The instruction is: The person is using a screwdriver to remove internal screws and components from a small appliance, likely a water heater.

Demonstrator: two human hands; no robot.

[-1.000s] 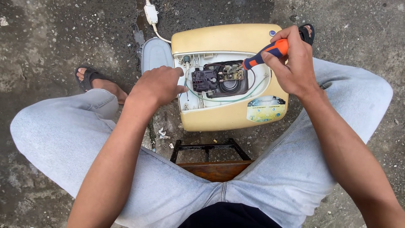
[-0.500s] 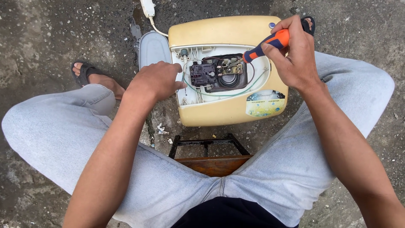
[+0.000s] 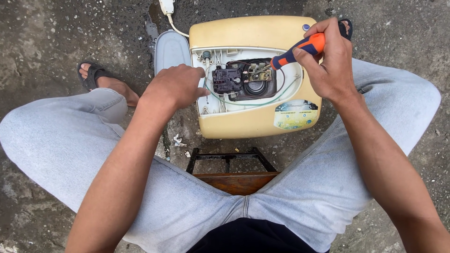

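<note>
Head view is showing the right hand (image 3: 330, 63) pinching an orange-and-blue screwdriver (image 3: 300, 50) between thumb and fingers, its shaft slanting down and left from the grip into the opened compartment of a cream appliance casing (image 3: 248, 122) lying on the concrete between the person's knees. The left hand (image 3: 176, 86) is pressing loosely curled fingers against the casing's left edge, steadying it and gripping nothing. Judging by this, a fastener beside the black component (image 3: 227, 80) is being worked; the next move likely calls for keeping the tip seated while turning. The tip itself is lost among wires and terminals, so the exact screw is hard to make out.
</note>
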